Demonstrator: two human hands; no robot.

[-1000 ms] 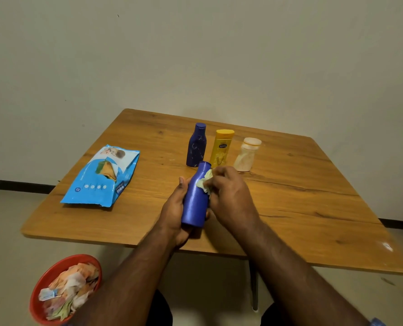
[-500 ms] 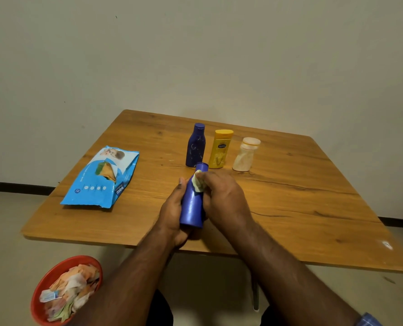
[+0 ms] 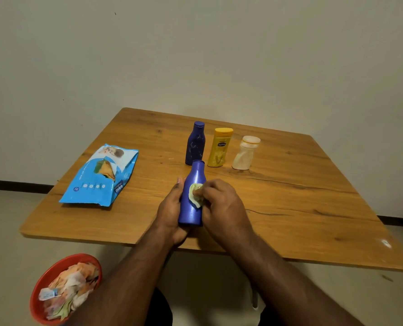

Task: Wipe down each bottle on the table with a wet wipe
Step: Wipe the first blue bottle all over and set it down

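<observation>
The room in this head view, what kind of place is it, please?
Probably a plain room in a home, set up for a cleaning task. A bare wall stands behind a wooden table with toiletry bottles and a wet wipe pack; a red bin of used wipes sits on the floor.

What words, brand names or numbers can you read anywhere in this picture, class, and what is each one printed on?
"mee": white letters on the near corner of the blue wipes packet; the small line above it is cut off and blurred.
Round badge with a number on the packet's near left: too small to read.
Dark oval logo on the yellow bottle: blurred, unreadable.
Held blue bottle, standing blue bottle, pale bottle: no readable text.
</observation>
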